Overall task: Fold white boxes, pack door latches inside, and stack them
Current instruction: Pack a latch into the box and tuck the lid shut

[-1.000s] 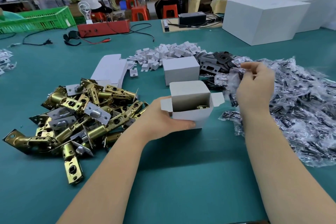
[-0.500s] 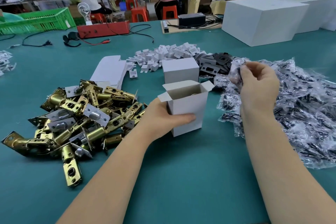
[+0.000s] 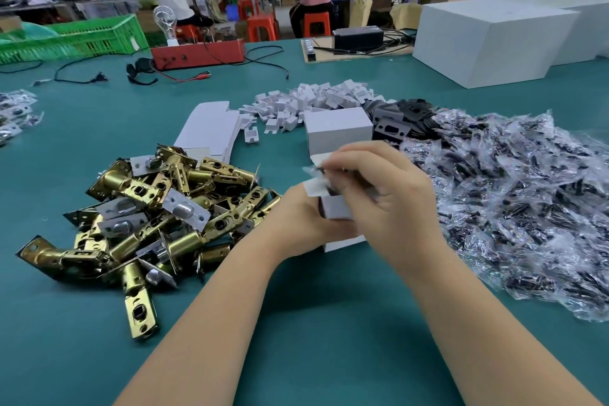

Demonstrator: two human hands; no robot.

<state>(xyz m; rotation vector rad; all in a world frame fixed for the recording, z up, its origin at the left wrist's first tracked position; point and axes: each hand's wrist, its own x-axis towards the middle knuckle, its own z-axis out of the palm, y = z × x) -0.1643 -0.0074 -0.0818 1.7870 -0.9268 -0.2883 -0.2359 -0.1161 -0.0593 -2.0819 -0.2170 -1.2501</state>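
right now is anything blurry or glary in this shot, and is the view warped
Head view: the right hand and the small clear bag it holds over the open white box are smeared by motion; the left hand is sharper. The pile of plastic bags glints under soft overhead light. Wide-angle warp bends the table edges and big white boxes.

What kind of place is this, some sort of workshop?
Most likely a small factory packing floor: a heap of brass door latches and a pile of bagged screws cover the green table, with other workers at benches behind.
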